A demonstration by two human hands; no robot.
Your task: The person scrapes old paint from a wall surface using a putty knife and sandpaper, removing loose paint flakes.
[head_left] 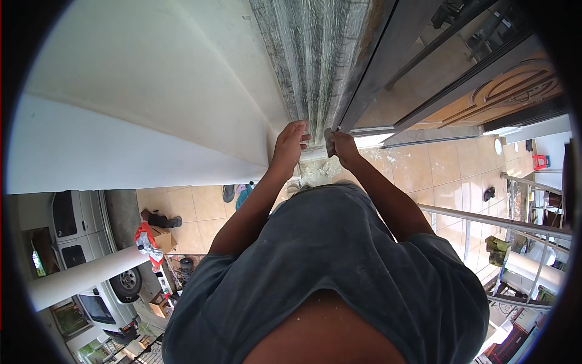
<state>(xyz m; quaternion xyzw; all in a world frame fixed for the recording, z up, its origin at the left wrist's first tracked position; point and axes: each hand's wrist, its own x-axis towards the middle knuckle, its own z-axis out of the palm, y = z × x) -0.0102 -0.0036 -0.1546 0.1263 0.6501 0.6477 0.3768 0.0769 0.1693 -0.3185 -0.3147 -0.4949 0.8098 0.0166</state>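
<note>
In front of me rises a ribbed door-frame moulding, streaked grey and white. Pinched in my right hand is a small flat grey piece, held at the moulding's lower right side, close to a dark door frame. I cannot tell what the piece is made of. My left hand holds nothing, its fingers apart and partly curled beside the moulding's left edge; whether the fingertips touch it is unclear. Pale dust lies on the floor at its foot.
A white wall stands close on my left. Glass panes and a carved wooden door are on the right. A metal railing runs behind on the right. Shoes, a cardboard box and a parked vehicle are at left.
</note>
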